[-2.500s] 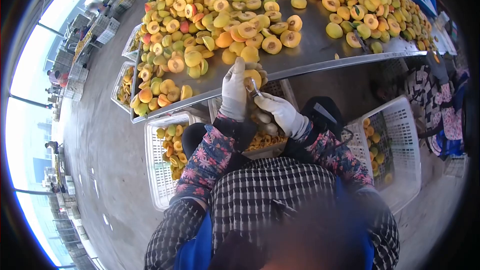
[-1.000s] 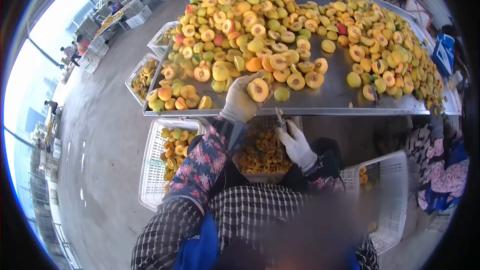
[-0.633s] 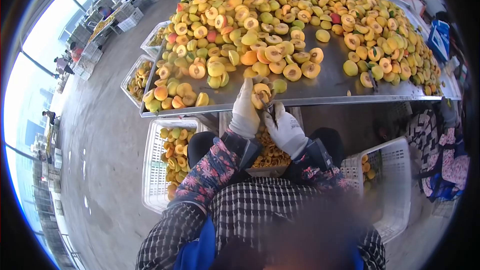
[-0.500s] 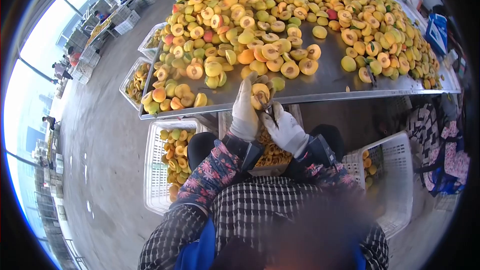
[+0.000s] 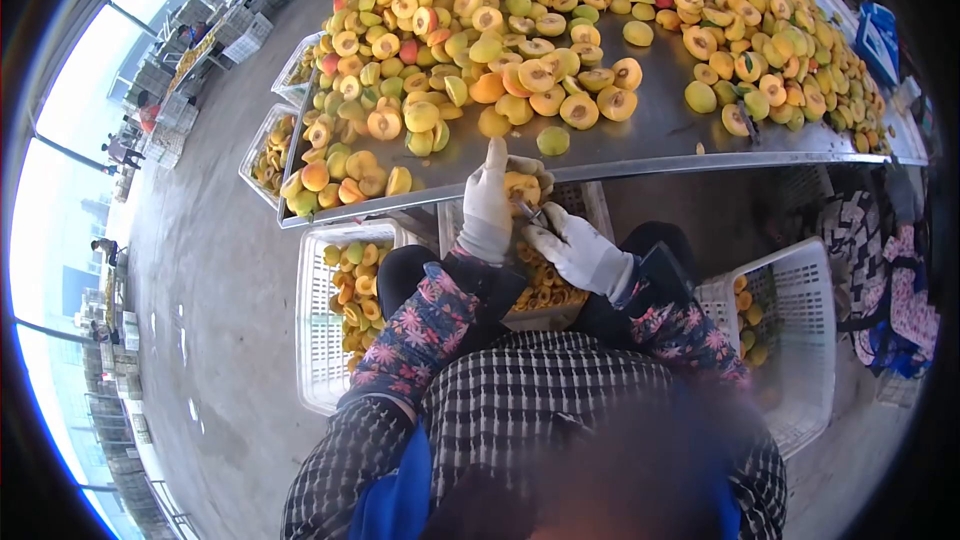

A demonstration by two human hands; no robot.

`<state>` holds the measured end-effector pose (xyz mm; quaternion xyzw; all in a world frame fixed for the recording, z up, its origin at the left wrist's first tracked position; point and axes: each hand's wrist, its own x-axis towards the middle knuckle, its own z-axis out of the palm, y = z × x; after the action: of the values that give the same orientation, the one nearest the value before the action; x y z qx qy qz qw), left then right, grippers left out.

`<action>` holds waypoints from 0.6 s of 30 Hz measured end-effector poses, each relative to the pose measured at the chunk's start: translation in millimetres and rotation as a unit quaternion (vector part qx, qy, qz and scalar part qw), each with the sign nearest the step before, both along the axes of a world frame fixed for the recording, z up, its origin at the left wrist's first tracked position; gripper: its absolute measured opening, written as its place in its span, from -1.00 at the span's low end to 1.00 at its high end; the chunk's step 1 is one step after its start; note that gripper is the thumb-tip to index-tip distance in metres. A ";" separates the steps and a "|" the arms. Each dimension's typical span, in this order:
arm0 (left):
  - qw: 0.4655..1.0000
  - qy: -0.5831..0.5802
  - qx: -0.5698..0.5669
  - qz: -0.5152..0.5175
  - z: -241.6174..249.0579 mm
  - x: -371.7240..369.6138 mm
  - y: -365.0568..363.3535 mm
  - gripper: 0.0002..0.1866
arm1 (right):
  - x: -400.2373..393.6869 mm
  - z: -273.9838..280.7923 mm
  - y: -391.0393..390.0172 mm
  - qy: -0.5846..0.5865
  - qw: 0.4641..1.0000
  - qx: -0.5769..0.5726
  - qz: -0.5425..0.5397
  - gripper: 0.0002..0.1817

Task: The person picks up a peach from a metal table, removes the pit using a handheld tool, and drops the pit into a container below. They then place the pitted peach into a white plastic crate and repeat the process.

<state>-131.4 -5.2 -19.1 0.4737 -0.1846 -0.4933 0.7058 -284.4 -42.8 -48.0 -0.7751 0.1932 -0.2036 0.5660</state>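
Observation:
My left hand (image 5: 490,206), in a pale glove, holds a halved yellow fruit (image 5: 521,190) just below the front edge of the metal table (image 5: 640,147). My right hand (image 5: 582,252), also gloved, grips a small metal tool (image 5: 533,211) whose tip is at the fruit's cut face. Fingers partly hide the tool's shape. A crate (image 5: 548,308) of cut fruit stands beneath both hands, between the knees. On the table beyond lie large heaps of halved fruit (image 5: 480,40), and one green-yellow piece (image 5: 553,141) rests near the edge.
White crates with fruit stand at the left (image 5: 318,330) and right (image 5: 808,340) of my legs. Two more crates are beside the table's left end. Patterned cloth (image 5: 850,240) is at the right. People sit among stacked crates at the far left. A blue container (image 5: 877,43) is at the right.
The camera view has shifted slightly. Both hands are a little lower and farther from the table edge, with the fruit tilted differently against the tool.

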 end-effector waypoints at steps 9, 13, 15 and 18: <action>0.996 0.010 -0.091 -0.003 3.2 -9.0 0.3 -0.47 | -10.3 25.2 2.8 -0.059 0.791 0.598 0.112 -0.74; 0.994 0.107 -0.022 -0.013 -0.1 -7.7 -8.5 -0.48 | -8.0 18.7 7.7 -0.062 0.800 0.592 0.074 -0.78; 0.995 0.089 0.030 -0.032 -1.4 -7.1 -10.5 -0.48 | -1.5 18.2 11.1 -0.049 0.875 0.482 0.015 -0.76; 0.993 0.021 0.092 -0.076 -5.2 -2.0 -10.3 -0.48 | -6.6 17.9 6.5 -0.012 0.888 0.459 0.031 -0.71</action>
<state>-133.4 -15.5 -24.4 0.5106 -0.1595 -0.5704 0.6233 -291.0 -36.3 -30.2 -0.4317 0.2337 -0.0836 0.8672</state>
